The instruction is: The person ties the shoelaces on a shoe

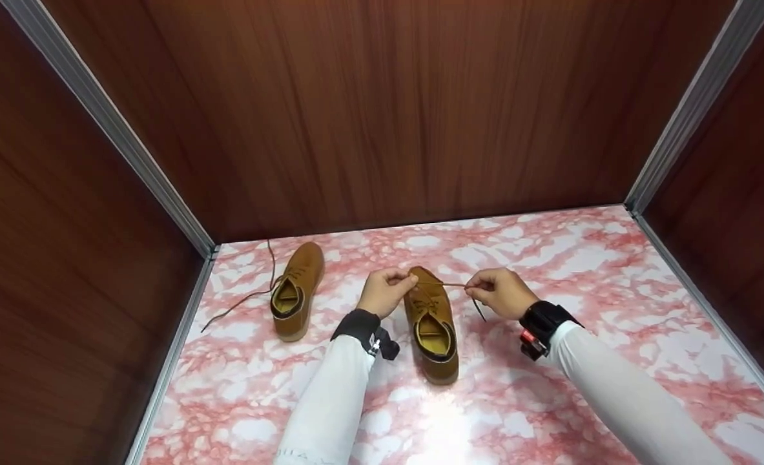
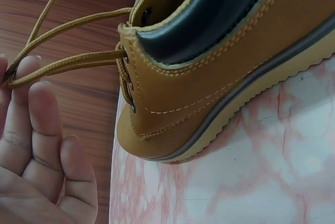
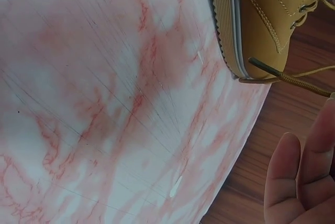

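A tan ankle-high shoe (image 1: 440, 369) with a dark padded collar stands on the tabletop, its toe pointing away from me. Over its front part, my left hand (image 1: 385, 292) pinches the brown shoelace, drawn up from the eyelets. In the left wrist view, strands of this shoelace (image 2: 78, 63) meet at the fingertips. To the right of the shoe, my right hand (image 1: 502, 294) pinches the other part of the shoelace, and a stretch runs taut between both hands. The dark lace tip (image 3: 263, 66) hangs free beyond the right fingers. The right thumb is hidden in the right wrist view.
A second tan shoe (image 1: 314, 265) stands to the left, its untied lace (image 1: 236, 312) trailing over the tabletop. Dark wood-grain panels (image 1: 420, 116) with metal edge strips (image 1: 691, 103) enclose the back and sides of the pink-and-white marbled table (image 1: 549, 400).
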`<state>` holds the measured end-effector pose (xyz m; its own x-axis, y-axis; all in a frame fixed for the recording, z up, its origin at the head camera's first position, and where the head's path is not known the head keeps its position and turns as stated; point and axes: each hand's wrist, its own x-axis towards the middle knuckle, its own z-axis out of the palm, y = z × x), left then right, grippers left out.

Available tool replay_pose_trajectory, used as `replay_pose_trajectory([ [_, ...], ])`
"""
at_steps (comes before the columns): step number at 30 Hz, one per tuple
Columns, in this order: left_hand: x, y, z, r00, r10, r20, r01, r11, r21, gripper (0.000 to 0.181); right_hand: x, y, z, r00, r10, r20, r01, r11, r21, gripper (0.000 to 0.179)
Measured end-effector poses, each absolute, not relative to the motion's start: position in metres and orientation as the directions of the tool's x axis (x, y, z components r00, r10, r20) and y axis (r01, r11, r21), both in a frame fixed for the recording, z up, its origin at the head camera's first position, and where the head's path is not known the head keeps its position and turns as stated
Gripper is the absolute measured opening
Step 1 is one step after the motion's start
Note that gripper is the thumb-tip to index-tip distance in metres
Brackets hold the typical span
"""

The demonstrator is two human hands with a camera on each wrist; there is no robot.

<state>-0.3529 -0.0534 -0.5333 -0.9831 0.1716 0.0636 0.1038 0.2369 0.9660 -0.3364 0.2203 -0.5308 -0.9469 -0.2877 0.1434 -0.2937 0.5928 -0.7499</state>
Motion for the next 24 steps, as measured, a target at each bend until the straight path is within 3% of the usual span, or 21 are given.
replay_pose_trajectory([
  [17,-0.351,-0.043,-0.539,-0.995,0.086,0.047,0.066,0.239,0.969,0.017,-0.333,0.205,-0.516,-0.954,-0.268,0.131,-0.251,0.484,-0.838,0.01],
  [24,-0.35,-0.039,-0.541,-0.996,0.058,0.07,0.084,0.31,0.947,0.02,-0.333,0.196,-0.511,-0.958,-0.26,0.122,-0.229,0.433,-0.872,0.013],
])
